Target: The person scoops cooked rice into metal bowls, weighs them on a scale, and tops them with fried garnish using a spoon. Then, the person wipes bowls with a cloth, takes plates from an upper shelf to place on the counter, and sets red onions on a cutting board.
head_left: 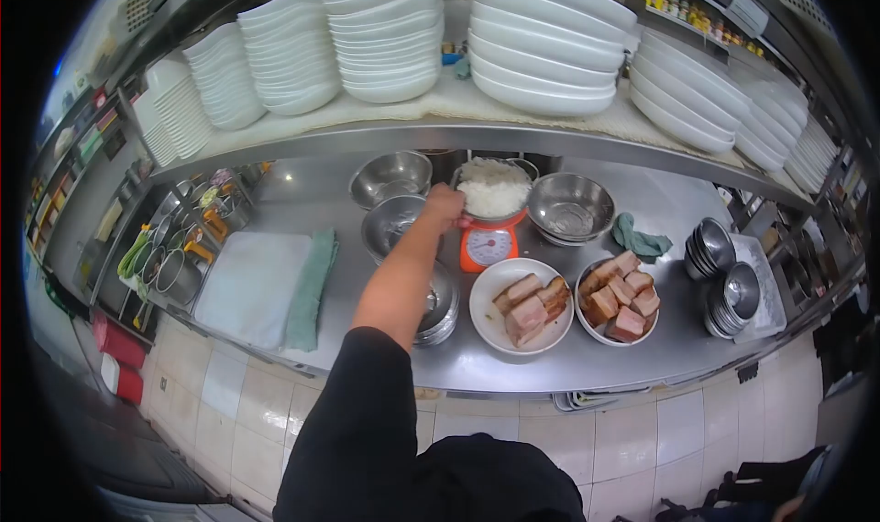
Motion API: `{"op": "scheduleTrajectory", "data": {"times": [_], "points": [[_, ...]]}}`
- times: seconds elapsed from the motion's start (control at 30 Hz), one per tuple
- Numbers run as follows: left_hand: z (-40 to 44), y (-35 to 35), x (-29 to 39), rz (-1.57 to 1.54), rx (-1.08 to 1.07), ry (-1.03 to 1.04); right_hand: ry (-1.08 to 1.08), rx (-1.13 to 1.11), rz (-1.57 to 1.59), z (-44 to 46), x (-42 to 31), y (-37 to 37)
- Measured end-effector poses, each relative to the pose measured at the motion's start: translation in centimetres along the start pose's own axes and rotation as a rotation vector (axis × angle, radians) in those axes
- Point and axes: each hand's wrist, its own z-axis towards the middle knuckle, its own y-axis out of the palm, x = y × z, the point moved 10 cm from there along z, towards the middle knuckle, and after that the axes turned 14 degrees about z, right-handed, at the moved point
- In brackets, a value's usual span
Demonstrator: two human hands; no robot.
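Note:
My left hand (445, 205) reaches forward, its fingers closed at the left rim of a metal bowl (496, 219) filled with white food, which looks like rice or shreds. That bowl rests on an orange scale (489, 247) with a round dial. Under my left forearm is a metal bowl (390, 224), partly hidden. Nearer to me, a white plate (486, 325) holds chunks of browned meat (525, 318), and a bowl beside it holds more meat chunks (626, 293). My right hand does not show.
Stacked white dishes (385, 41) fill the shelf above. Another metal bowl (570, 203) stands right of the scale, near a green cloth (640, 238). Small metal bowls (738, 288) are stacked at the right; a white board (252, 288) and green towel (313, 293) lie at the left.

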Motion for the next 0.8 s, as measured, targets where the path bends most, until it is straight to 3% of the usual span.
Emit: {"op": "scheduleTrajectory", "data": {"times": [0.03, 0.07, 0.17, 0.3, 0.47, 0.53, 0.63, 0.73, 0.8], "points": [[-0.3, -0.1, 0.2, 0.001, -0.005, 0.001, -0.027, -0.016, -0.054, 0.1, 1.0, 0.9], [-0.6, 0.1, 0.3, 0.002, -0.013, 0.002, -0.211, 0.060, -0.056, -0.2, 0.4, 1.0], [-0.8, 0.3, 0.1, -0.050, -0.052, 0.001, 0.165, -0.026, -0.158, -1.2, 4.0, 2.8], [-1.3, -0.5, 0.3, 0.021, -0.025, -0.010, 0.231, -0.146, -0.157, -3.2, 2.7, 3.1], [-0.9, -1.5, 0.7, 0.095, 0.007, -0.025, 0.377, -0.153, 0.055, -3.8, 1.2, 2.9], [-0.6, -1.3, 0.9, 0.116, -0.009, -0.020, 0.463, -0.119, 0.242, -2.0, 5.4, 5.1], [0.0, -0.6, 1.2, 0.187, -0.058, -0.019, 0.286, 0.037, 0.362, -1.6, 0.7, 2.3], [1.2, 0.0, 1.1, 0.288, -0.071, -0.031, 0.372, 0.194, 0.509, -0.2, 0.1, 1.2], [1.8, -0.1, 1.9, 0.337, -0.047, -0.006, 0.389, 0.186, 0.623, -0.2, -1.8, -0.1]]}}
